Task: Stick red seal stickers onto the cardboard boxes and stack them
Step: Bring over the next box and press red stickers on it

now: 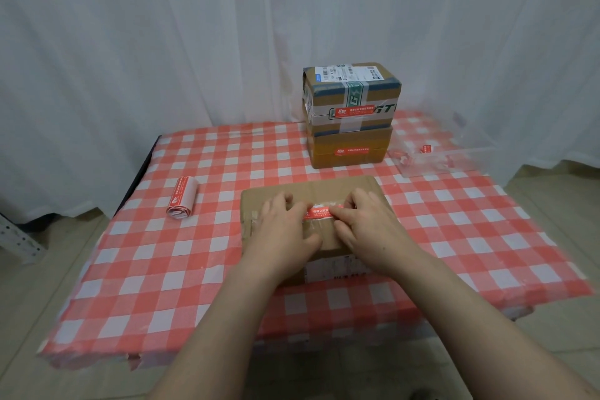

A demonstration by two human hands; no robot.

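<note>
Indoors, on checked tablecloth (pixel 162 253) (white curtain (pixel 162 42) behind), left hand (pixel 285 224) presses red sticker (pixel 319 212) flat-fingered; right hand (pixel 367 224) pinches it.

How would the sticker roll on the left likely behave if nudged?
The sticker roll lies on its side, so it may roll slightly. Its loose, flattened coil suggests it is light, squashy and apt to unwind.

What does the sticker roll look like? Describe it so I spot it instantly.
Start at the red-and-white checked table. Near its left edge, left of the near box, lies the sticker roll. It alone is rolled: white backing, red stickers.
</note>
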